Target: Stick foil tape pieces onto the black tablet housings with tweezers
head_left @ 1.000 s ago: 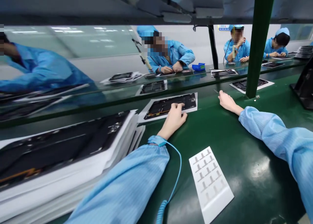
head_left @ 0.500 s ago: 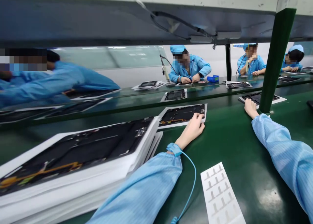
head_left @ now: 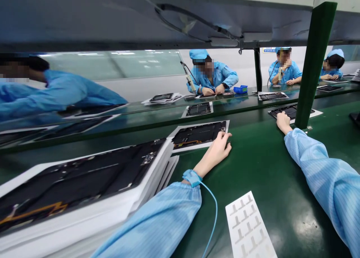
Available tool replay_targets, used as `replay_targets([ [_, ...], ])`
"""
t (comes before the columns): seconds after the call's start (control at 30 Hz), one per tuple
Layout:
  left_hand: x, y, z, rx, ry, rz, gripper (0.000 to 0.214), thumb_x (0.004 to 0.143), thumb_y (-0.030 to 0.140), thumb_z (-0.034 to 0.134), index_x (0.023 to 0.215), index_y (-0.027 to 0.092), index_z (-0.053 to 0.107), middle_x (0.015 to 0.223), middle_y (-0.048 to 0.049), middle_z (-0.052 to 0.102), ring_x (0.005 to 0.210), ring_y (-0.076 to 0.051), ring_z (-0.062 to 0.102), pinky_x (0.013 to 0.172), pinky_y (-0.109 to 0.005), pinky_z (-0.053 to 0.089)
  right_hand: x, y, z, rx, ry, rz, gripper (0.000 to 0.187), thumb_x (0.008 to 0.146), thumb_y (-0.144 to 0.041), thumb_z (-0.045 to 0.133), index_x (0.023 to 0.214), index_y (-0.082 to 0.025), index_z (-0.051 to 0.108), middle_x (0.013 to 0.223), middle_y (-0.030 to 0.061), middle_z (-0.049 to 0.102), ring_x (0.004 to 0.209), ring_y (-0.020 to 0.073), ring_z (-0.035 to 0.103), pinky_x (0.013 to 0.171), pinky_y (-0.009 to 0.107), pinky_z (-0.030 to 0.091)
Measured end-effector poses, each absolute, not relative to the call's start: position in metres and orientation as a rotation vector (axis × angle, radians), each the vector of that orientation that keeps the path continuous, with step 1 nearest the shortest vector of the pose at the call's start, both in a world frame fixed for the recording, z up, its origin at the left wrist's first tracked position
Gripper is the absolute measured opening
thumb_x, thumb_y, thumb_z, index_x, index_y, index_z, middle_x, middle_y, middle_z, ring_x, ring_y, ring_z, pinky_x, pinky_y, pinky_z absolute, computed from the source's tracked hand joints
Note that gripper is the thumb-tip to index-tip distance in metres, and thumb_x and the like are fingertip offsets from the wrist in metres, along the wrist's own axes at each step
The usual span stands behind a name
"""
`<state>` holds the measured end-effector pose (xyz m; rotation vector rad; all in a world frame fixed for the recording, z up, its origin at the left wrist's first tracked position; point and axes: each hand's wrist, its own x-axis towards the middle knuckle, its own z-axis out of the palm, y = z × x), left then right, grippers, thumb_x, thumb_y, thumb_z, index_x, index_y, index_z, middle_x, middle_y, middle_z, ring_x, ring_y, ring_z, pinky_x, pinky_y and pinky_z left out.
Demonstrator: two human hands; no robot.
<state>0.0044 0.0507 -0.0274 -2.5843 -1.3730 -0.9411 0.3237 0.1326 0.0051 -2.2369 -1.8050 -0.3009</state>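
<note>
My left hand point(head_left: 216, 153) has its fingers apart and slightly bent, the tips by the right edge of a black electronic panel point(head_left: 198, 133) with an orange flex strip on a white sheet. A blue band with a cord circles that wrist. Farther right, my right hand point(head_left: 283, 123) has its fingers curled over the near left edge of another black panel point(head_left: 289, 111) on white paper. The green post partly hides that panel. Between my arms lies a white sheet of grey T-shaped stickers point(head_left: 249, 224).
At left rises a tall stack of panels point(head_left: 92, 171) interleaved with white sheets. A green post point(head_left: 316, 63) stands beside my right hand, and a shelf point(head_left: 112, 21) overhangs the bench. Several co-workers in blue sit opposite; a blue bin point(head_left: 240, 89) is near one.
The view has shifted slightly, moving most things left in the picture. My left fingers have slid rightward off the panel's surface toward its edge. My right hand stays at its panel.
</note>
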Motion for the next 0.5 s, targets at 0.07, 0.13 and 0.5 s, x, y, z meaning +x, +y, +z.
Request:
replay_targets([
  [0.07, 0.004, 0.051, -0.027, -2.591, -1.378, -0.937, 0.035, 0.096, 0.035, 0.06, 0.125, 0.016, 0.056, 0.123, -0.01, 0.059, 0.101, -0.023, 0.063, 0.086, -0.043, 0.056, 0.322, 0.133, 0.006, -2.247, -1.805, -0.293, 0.031, 0.099, -0.03, 0.065, 0.124, -0.013, 0.06, 0.124, 0.012, 0.059, 0.103, 0.0255, 0.064, 0.086, 0.043, 0.057],
  [0.13, 0.005, 0.051, -0.027, -2.598, -1.383, -0.934, 0.035, 0.096, 0.035, 0.06, 0.125, 0.016, 0.056, 0.123, -0.01, 0.059, 0.102, -0.023, 0.063, 0.086, -0.043, 0.056, 0.321, 0.134, 0.007, -2.254, -1.817, -0.283, 0.031, 0.099, -0.03, 0.065, 0.124, -0.013, 0.06, 0.124, 0.0121, 0.059, 0.103, 0.0256, 0.064, 0.086, 0.043, 0.057],
  [0.5, 0.004, 0.055, -0.026, -2.608, -1.438, -0.951, 0.035, 0.096, 0.035, 0.06, 0.125, 0.016, 0.056, 0.124, -0.0101, 0.058, 0.103, -0.023, 0.062, 0.088, -0.044, 0.055, 0.305, 0.114, 0.029, -2.141, -2.026, -0.19, 0.032, 0.099, -0.031, 0.065, 0.126, -0.014, 0.059, 0.127, 0.0122, 0.058, 0.108, 0.0273, 0.062, 0.09, 0.046, 0.055],
])
